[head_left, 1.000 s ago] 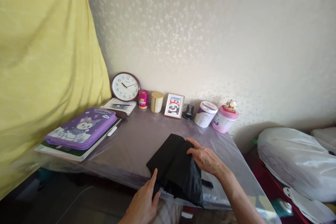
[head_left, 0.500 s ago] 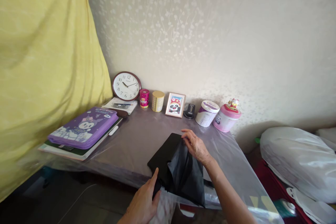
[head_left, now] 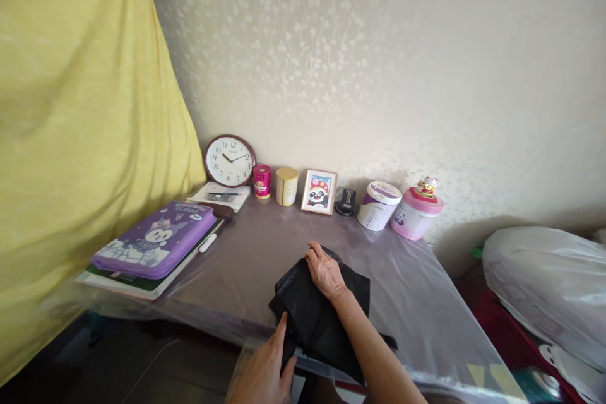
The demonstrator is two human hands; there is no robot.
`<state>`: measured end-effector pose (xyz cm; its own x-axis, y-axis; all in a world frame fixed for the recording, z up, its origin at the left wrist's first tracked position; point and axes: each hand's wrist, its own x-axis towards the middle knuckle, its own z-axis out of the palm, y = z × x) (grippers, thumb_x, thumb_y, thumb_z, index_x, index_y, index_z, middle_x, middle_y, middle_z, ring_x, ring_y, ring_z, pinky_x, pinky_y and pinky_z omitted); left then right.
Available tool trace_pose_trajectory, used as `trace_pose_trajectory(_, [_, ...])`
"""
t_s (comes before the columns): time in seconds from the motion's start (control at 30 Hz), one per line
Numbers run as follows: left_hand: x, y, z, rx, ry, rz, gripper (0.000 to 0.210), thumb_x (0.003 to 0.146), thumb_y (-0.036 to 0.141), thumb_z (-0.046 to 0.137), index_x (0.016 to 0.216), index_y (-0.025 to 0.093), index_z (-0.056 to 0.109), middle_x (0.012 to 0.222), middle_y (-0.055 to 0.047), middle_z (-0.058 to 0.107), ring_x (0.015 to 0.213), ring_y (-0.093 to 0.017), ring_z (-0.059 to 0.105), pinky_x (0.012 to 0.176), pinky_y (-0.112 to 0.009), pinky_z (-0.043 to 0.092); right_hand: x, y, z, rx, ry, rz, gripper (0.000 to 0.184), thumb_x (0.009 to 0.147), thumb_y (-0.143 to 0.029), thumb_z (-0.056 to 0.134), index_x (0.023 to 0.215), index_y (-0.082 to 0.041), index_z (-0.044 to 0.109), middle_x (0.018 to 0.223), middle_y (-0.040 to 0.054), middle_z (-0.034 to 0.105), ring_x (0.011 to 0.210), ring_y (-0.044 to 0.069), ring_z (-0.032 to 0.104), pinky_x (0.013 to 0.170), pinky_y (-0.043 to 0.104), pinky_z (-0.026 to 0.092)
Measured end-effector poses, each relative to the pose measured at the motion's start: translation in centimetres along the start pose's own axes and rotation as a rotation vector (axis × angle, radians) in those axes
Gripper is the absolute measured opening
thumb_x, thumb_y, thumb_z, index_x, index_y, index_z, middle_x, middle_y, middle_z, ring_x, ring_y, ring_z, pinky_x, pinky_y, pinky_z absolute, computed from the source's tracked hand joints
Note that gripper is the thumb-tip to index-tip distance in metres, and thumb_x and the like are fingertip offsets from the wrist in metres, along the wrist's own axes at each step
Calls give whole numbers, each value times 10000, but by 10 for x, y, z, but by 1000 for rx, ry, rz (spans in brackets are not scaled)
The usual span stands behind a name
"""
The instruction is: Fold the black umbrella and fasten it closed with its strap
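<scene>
A black folding umbrella (head_left: pixel 326 322) lies collapsed over the table's front edge, its loose fabric panels spread in folds. My left hand (head_left: pixel 267 363) is closed around its near end at the lower left, the index finger stretched along the fabric. My right hand (head_left: pixel 326 271) rests on top of the panels, its fingers curled over a fold and gripping it. A short black strap sticks out on the right, beyond my right forearm. What lies beneath the fabric is hidden.
Plastic film covers the table (head_left: pixel 246 252). At left, a purple case (head_left: pixel 156 240) lies on books. Along the wall stand a clock (head_left: pixel 230 161), pink tin (head_left: pixel 262 182), yellow-lidded can (head_left: pixel 286 186), panda picture frame (head_left: pixel 319 192) and two tubs (head_left: pixel 379 205). A white plastic bag (head_left: pixel 544 284) sits right.
My right hand has moved left, carrying a fabric panel across and folding it over toward my left hand. My left hand keeps its hold at the near end. The view has shifted slightly.
</scene>
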<state>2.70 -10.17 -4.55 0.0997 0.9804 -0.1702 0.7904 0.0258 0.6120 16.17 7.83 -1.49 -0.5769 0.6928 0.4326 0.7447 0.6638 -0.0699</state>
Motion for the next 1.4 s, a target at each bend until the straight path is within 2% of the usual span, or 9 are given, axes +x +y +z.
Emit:
trace_pose_trajectory(0.17, [-4, 9, -7, -22, 8, -126, 769, 831, 278, 355, 1409, 75, -110, 1249, -154, 544, 1016, -204, 597, 835, -251, 421, 3, -3, -2, -31, -52, -22, 251, 927, -190, 313, 963, -182, 561, 1238, 122, 510, 871, 181, 621, 760, 307, 507])
trace_pose_trajectory(0.27, [-4, 15, -12, -38, 38, -55, 789, 817, 217, 352, 1396, 133, -178, 1367, -121, 429, 1075, -183, 563, 845, -233, 417, 4, -4, -4, -23, -69, -35, 247, 921, -180, 327, 935, -183, 573, 1225, 127, 518, 895, 184, 615, 770, 304, 505])
trace_pose_trajectory(0.37, [-3, 16, -14, 25, -5, 57, 710, 821, 194, 328, 1427, 209, -42, 1283, -98, 521, 1017, -188, 585, 835, -256, 427, 5, -5, -5, -31, -88, -46, 229, 909, -164, 353, 910, -186, 581, 1207, 117, 530, 898, 181, 611, 766, 293, 504])
trace_pose_trajectory(0.5, [-2, 17, -18, 93, -63, 66, 642, 833, 210, 327, 1427, 253, 87, 1089, -85, 628, 945, -206, 603, 823, -297, 434, 6, -6, -8, -34, -100, -44, 204, 902, -163, 375, 912, -186, 577, 1199, 108, 530, 891, 168, 608, 761, 275, 499])
trace_pose_trajectory(0.63, [-3, 18, -19, 72, -48, 34, 642, 844, 224, 330, 1428, 247, 65, 1153, -83, 606, 982, -200, 592, 823, -282, 431, -5, -14, -23, 35, -44, -33, 205, 920, -210, 357, 1001, -187, 545, 1158, 93, 543, 866, 149, 602, 747, 258, 494])
trace_pose_trajectory(0.8, [-1, 16, -14, 85, -32, 25, 660, 839, 224, 334, 1432, 173, 50, 1224, -100, 570, 1029, -193, 575, 862, -264, 414, -35, -25, -39, 178, -58, -144, 240, 932, -252, 352, 885, -205, 583, 924, 39, 636, 872, 145, 585, 815, 276, 457])
trace_pose_trajectory(0.9, [0, 15, -12, 82, -42, 29, 661, 835, 229, 329, 1432, 148, 56, 1260, -106, 543, 1062, -195, 562, 861, -257, 419, -43, -19, -32, 226, -65, -183, 203, 913, -266, 418, 908, -211, 613, 1004, 30, 655, 976, 155, 568, 912, 317, 414])
trace_pose_trajectory(1.1, [-2, 17, -12, 73, -46, 26, 652, 827, 216, 307, 1429, 118, 76, 1333, -127, 469, 1115, -200, 532, 902, -259, 397, -26, 14, -6, 174, -58, -89, 247, 913, -265, 419, 1048, -210, 618, 1120, 41, 642, 1121, 165, 522, 1032, 396, 300])
trace_pose_trajectory(1.4, [0, 12, -9, 55, -46, 15, 674, 828, 212, 340, 1433, 187, 43, 1267, -93, 540, 1101, -186, 542, 904, -255, 389, -2, 46, -6, -1, -76, 164, 256, 910, -225, 405, 1067, -184, 603, 1157, 93, 613, 1058, 211, 557, 952, 391, 367])
